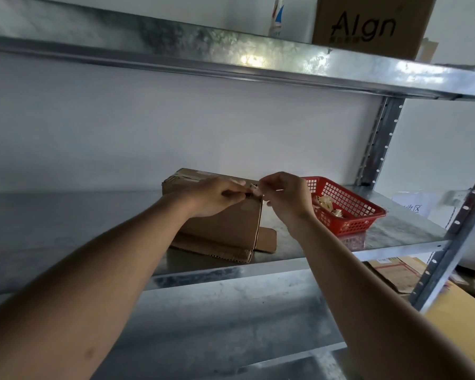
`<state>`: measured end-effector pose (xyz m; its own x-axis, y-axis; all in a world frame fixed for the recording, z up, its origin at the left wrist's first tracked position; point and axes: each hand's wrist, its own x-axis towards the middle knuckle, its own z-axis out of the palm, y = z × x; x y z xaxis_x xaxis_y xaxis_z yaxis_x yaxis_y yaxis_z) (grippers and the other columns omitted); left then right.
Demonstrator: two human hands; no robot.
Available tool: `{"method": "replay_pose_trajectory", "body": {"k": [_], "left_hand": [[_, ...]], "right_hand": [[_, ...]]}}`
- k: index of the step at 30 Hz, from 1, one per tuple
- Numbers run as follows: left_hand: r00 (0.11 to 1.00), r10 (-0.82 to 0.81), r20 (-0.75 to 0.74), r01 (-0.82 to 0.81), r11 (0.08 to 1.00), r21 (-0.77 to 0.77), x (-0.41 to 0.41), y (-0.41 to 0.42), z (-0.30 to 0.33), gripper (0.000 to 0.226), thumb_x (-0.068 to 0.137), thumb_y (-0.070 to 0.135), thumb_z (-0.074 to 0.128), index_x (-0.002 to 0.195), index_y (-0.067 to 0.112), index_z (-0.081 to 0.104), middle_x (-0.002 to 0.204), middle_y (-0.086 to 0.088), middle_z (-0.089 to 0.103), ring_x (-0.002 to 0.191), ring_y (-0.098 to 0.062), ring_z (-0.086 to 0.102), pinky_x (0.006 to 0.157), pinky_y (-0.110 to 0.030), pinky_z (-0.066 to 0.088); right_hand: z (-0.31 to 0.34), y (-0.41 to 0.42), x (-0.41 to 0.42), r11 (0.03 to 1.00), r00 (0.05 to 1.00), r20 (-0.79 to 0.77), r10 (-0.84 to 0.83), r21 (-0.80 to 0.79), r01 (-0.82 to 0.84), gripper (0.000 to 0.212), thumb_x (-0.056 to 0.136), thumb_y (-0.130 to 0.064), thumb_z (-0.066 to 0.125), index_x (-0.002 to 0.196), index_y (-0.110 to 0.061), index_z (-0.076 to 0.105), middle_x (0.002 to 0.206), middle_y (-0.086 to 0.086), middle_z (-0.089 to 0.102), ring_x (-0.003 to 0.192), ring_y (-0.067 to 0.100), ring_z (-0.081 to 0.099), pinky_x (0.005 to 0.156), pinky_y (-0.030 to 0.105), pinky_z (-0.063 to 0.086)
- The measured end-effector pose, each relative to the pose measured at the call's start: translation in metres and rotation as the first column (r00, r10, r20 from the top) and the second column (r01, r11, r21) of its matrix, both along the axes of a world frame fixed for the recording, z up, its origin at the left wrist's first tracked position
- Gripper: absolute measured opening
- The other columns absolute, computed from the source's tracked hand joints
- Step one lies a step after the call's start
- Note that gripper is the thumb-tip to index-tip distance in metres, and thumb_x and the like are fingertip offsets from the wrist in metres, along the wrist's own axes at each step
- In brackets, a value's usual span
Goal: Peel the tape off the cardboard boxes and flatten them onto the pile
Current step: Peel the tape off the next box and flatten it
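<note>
Both hands [254, 193] pinch tape [254, 187] atop the cardboard box [225, 229].

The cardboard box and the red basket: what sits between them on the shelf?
In the head view, the right hand hangs between the cardboard box and the red basket; beneath it only bare metal shelf shows.

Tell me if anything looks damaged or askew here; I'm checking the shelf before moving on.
Nothing is spilled. The cardboard box on the metal shelf is partly collapsed, one flap splayed flat at its right, while both hands work at its top corner. The red basket sits at an angle.
</note>
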<state>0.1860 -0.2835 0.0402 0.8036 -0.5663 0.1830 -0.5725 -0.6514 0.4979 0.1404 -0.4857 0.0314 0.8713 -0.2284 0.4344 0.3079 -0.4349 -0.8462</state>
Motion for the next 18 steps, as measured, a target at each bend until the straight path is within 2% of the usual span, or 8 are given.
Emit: {"method": "replay_pose_trajectory", "body": {"k": [4, 7, 9, 11, 13, 15, 18], "left_hand": [[0.999, -0.021, -0.038, 0.022, 1.000, 0.005, 0.002, 0.000, 0.002, 0.036, 0.109, 0.036, 0.050, 0.139, 0.053, 0.059, 0.166, 0.015, 0.033, 0.156, -0.016, 0.025, 0.126, -0.047, 0.022], [0.999, -0.033, -0.035, 0.032, 0.999, -0.025, 0.004, 0.000, 0.000, 0.036, 0.109, 0.034, 0.051, 0.134, 0.058, 0.060, 0.161, 0.019, 0.040, 0.153, -0.014, 0.031, 0.125, -0.044, 0.025], [0.999, -0.043, -0.030, 0.041, 0.997, -0.064, 0.004, -0.001, -0.001, 0.036, 0.108, 0.033, 0.053, 0.124, 0.064, 0.061, 0.141, 0.032, 0.054, 0.138, -0.008, 0.047, 0.117, -0.040, 0.036], [0.999, -0.032, -0.038, 0.029, 0.997, -0.076, 0.004, 0.000, -0.001, 0.033, 0.108, 0.035, 0.054, 0.124, 0.062, 0.063, 0.123, 0.037, 0.059, 0.124, -0.004, 0.054, 0.110, -0.039, 0.042], [0.999, -0.017, -0.037, 0.014, 0.997, -0.074, 0.006, 0.000, -0.002, 0.031, 0.107, 0.036, 0.054, 0.132, 0.052, 0.065, 0.127, 0.025, 0.063, 0.124, -0.009, 0.055, 0.111, -0.042, 0.044], [0.999, -0.004, -0.044, 0.001, 0.996, -0.085, 0.006, -0.001, -0.002, 0.031, 0.107, 0.037, 0.054, 0.134, 0.048, 0.064, 0.139, 0.017, 0.060, 0.132, -0.013, 0.052, 0.112, -0.041, 0.041], [0.996, 0.025, -0.085, -0.038, 0.988, -0.147, 0.005, -0.003, -0.002, 0.031, 0.106, 0.037, 0.056, 0.134, 0.047, 0.065, 0.150, 0.012, 0.054, 0.138, -0.017, 0.047, 0.106, -0.036, 0.038]], "right_hand": [[0.003, -0.003, 0.006, 0.996, 0.998, 0.004, -0.063, -0.060, 0.063, 0.004, 0.088, -0.028, 0.080, 0.091, -0.026, 0.082, 0.100, -0.011, 0.076, 0.090, 0.012, 0.069, 0.088, 0.039, 0.059], [0.005, -0.004, 0.012, 0.971, 1.000, -0.006, -0.014, -0.237, 0.012, 0.017, 0.097, -0.028, 0.071, 0.109, -0.022, 0.081, 0.112, -0.005, 0.076, 0.101, 0.014, 0.069, 0.086, 0.030, 0.052], [0.002, -0.004, 0.017, 0.915, 0.996, -0.064, 0.060, -0.395, -0.080, 0.022, 0.104, -0.024, 0.060, 0.112, -0.019, 0.079, 0.109, -0.001, 0.075, 0.092, 0.013, 0.066, 0.077, 0.027, 0.045], [0.000, -0.005, 0.022, 0.875, 0.989, -0.116, 0.095, -0.463, -0.138, 0.025, 0.106, -0.019, 0.053, 0.099, -0.015, 0.077, 0.100, 0.006, 0.071, 0.084, 0.017, 0.061, 0.070, 0.028, 0.040], [-0.001, -0.007, 0.026, 0.872, 0.988, -0.132, 0.085, -0.470, -0.138, 0.022, 0.105, -0.019, 0.054, 0.101, -0.017, 0.075, 0.109, 0.005, 0.066, 0.095, 0.020, 0.061, 0.076, 0.029, 0.042], [-0.001, -0.008, 0.026, 0.880, 0.996, -0.082, 0.045, -0.468, -0.079, 0.018, 0.103, -0.022, 0.059, 0.105, -0.022, 0.077, 0.114, 0.001, 0.068, 0.101, 0.020, 0.062, 0.083, 0.030, 0.044], [-0.006, -0.006, 0.020, 0.944, 0.997, 0.072, -0.016, -0.327, 0.039, 0.012, 0.098, -0.019, 0.068, 0.097, -0.022, 0.080, 0.096, -0.008, 0.075, 0.087, 0.012, 0.068, 0.080, 0.031, 0.052]]}}
